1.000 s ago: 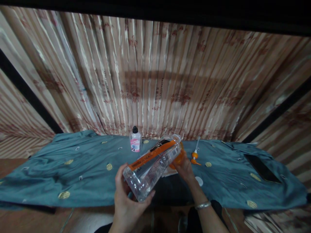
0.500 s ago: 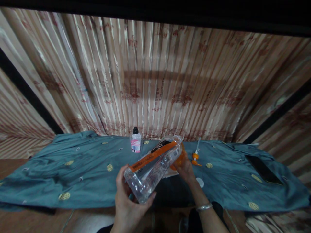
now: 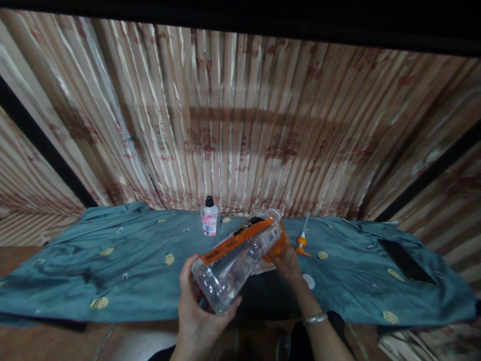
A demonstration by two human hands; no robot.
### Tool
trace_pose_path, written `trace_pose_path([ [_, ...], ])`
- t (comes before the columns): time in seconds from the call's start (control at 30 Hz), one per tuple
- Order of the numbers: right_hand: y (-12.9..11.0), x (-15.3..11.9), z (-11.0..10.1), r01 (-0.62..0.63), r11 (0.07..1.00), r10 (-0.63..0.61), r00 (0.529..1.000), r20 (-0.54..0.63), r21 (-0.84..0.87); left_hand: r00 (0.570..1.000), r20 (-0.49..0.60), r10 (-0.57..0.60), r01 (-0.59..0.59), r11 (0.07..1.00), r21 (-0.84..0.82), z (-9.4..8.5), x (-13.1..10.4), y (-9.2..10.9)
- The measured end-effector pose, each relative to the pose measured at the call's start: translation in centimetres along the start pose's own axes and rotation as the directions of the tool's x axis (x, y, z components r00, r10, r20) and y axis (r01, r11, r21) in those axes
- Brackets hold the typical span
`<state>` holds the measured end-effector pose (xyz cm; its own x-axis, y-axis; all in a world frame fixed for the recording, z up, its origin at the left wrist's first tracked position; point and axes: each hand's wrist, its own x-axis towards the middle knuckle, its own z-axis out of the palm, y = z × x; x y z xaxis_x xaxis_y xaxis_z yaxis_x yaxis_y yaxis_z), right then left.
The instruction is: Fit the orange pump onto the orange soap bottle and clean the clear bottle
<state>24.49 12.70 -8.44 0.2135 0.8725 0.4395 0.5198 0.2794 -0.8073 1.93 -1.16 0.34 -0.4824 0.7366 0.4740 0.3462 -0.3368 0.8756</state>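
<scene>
My left hand (image 3: 205, 306) grips the base of a large clear plastic bottle (image 3: 240, 258) with an orange and black label. The bottle lies tilted in the air, its open mouth pointing up and to the right. Close to that mouth, my right hand (image 3: 285, 258) is closed around an orange bottle-like thing (image 3: 276, 248), mostly hidden behind the clear bottle and my fingers. An orange pump head (image 3: 301, 245) with a white tube lies on the cloth just right of my right hand. A round white lid (image 3: 308, 281) rests beside my right wrist.
A small clear bottle (image 3: 210, 218) with a black cap and pink label stands upright at the back. A black phone-like slab (image 3: 408, 261) lies on the right of the teal patterned cloth (image 3: 143, 271). Pleated curtains (image 3: 240, 125) hang behind.
Both hands and the clear bottle stay almost exactly where they were. Only a very slight shift of the whole view shows.
</scene>
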Motion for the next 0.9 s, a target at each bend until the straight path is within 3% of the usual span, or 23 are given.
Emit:
trace_pose_path([
  [0.9, 0.21, 0.11, 0.13, -0.032, 0.999, 0.032, 0.999, -0.002, 0.002, 1.000, 0.015, -0.005, 0.005, 1.000, 0.013, -0.05, 0.04, 0.05],
])
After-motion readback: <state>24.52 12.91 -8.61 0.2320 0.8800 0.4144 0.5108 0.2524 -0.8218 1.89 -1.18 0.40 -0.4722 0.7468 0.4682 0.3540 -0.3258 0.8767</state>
